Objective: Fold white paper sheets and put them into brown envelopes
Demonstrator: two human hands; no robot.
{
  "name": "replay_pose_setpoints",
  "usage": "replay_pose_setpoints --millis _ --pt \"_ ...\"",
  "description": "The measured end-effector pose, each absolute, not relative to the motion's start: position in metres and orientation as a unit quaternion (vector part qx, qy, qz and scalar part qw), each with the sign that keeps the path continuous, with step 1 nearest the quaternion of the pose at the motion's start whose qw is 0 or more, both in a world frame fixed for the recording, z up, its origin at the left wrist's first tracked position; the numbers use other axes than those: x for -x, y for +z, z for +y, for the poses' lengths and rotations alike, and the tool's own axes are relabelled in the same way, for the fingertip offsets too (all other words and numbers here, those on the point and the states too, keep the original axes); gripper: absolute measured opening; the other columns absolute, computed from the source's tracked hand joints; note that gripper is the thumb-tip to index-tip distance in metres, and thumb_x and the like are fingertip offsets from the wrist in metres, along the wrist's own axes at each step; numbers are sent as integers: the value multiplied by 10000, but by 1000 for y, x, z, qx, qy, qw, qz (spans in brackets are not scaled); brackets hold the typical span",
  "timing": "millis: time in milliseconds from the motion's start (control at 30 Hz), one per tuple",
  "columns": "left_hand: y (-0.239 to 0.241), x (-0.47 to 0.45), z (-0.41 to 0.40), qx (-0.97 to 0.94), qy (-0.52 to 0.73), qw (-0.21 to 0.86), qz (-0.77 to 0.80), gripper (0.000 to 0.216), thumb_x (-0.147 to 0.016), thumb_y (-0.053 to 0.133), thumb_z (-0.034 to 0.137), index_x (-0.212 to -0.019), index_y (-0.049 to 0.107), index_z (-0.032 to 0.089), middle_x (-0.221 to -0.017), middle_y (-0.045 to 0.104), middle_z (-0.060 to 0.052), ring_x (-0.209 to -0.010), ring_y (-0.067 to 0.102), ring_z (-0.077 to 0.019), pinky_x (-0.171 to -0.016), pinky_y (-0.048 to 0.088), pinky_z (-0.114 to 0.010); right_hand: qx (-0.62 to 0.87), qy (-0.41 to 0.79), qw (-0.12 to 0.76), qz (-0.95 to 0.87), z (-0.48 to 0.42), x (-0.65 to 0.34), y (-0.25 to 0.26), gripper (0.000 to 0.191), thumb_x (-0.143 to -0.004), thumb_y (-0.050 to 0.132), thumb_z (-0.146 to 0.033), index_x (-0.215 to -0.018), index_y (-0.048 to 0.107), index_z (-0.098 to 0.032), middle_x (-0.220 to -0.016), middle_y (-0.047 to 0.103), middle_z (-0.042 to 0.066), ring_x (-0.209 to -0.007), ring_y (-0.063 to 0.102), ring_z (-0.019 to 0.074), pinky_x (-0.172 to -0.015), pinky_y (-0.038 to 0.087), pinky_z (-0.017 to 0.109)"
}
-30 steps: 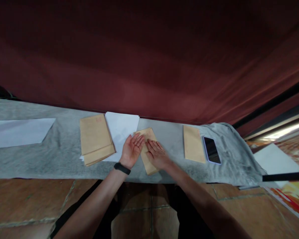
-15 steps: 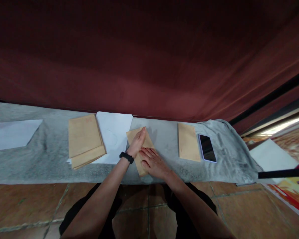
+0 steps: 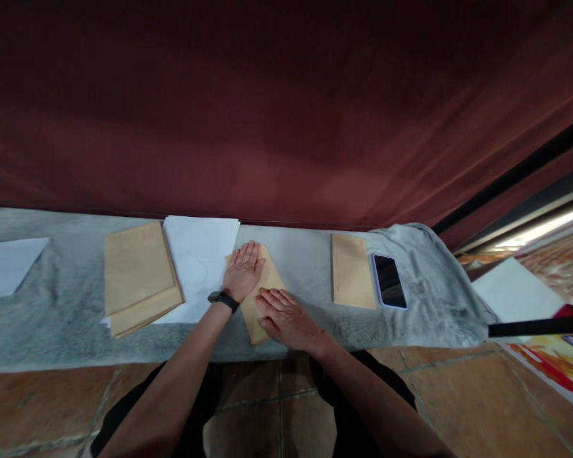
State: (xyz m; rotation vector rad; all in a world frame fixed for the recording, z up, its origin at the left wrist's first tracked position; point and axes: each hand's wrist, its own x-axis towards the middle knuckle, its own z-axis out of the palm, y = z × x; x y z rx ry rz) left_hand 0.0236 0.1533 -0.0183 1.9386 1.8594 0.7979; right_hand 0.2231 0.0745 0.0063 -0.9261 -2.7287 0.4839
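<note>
A brown paper envelope point(image 3: 270, 275) lies tilted on the grey cloth, partly covered by both hands. My left hand point(image 3: 243, 272), with a black band on the wrist, rests flat on the envelope's upper left part, fingers stretched forward. Lower down, my right hand point(image 3: 289, 318) lies flat across its right edge, fingers extended. Left of them is a stack of white paper point(image 3: 198, 254), close to the left hand. Several more brown envelopes point(image 3: 138, 264) overlap that paper's left side.
To the right lie a single brown envelope point(image 3: 352, 270) and a phone point(image 3: 389, 282) with a pale purple edge. Another white sheet point(image 3: 9, 267) is at the far left. The grey cloth point(image 3: 310, 254) runs along a dark red curtain point(image 3: 267, 159). A black bar point(image 3: 539, 327) stands at the right.
My left hand has turned from its edge to palm down and moved to the envelope's left side. My right hand stays flat on it. The view has shifted slightly.
</note>
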Motion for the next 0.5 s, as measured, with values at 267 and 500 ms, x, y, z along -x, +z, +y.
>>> replay_pose_setpoints --millis 267,500 --pt "-15 -8 141 -653 259 169 691 718 -992 276 574 -1529 425 121 -1636 326 -161 -1549 219 -321 -1261 92 -506 342 162 91 -921 74 -236 5 575 -1042 471 -396 -1541 390 -123 -1627 358 132 -1514 329 230 -1266 270 418" --pt "-9 11 140 -570 319 300 695 670 -942 429 637 -1434 542 196 -1630 353 -108 -1556 207 -286 -1267 56 -489 356 142 77 -920 71 -243 4 592 -1043 459 -388 -1555 363 -108 -1637 318 148 -1520 316 236 -1269 268 438"
